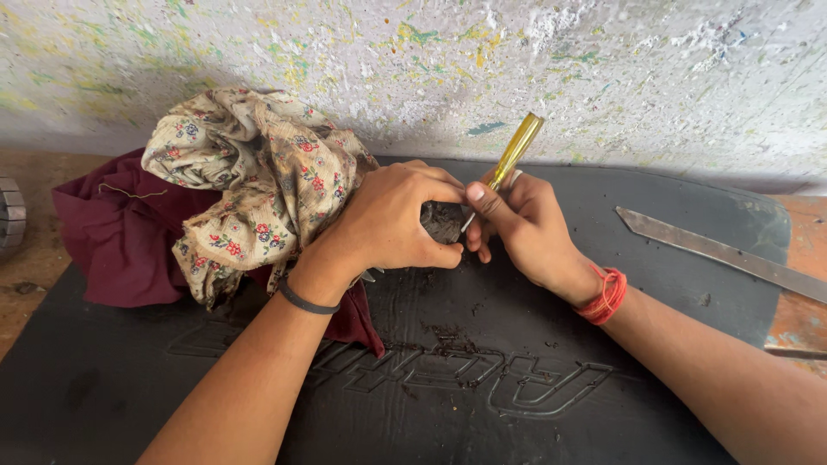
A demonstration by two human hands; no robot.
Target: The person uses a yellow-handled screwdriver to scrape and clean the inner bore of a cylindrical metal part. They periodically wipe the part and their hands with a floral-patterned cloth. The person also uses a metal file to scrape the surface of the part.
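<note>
My left hand [392, 217] is closed around a small dark, grimy metal part [443, 220], holding it just above a black rubber mat [448, 379]. My right hand [523, 226] grips a screwdriver with a clear yellow handle [515, 151]; the handle points up and away, and the shaft runs down to the dark part. Most of the part is hidden under my fingers. A black band circles my left wrist and red thread my right wrist.
A floral cream cloth [254, 176] lies heaped on a maroon cloth [121, 237] at the mat's left. A long flat metal strip [724, 254] lies at the right. A paint-speckled wall [431, 60] stands behind. Dark crumbs dot the mat.
</note>
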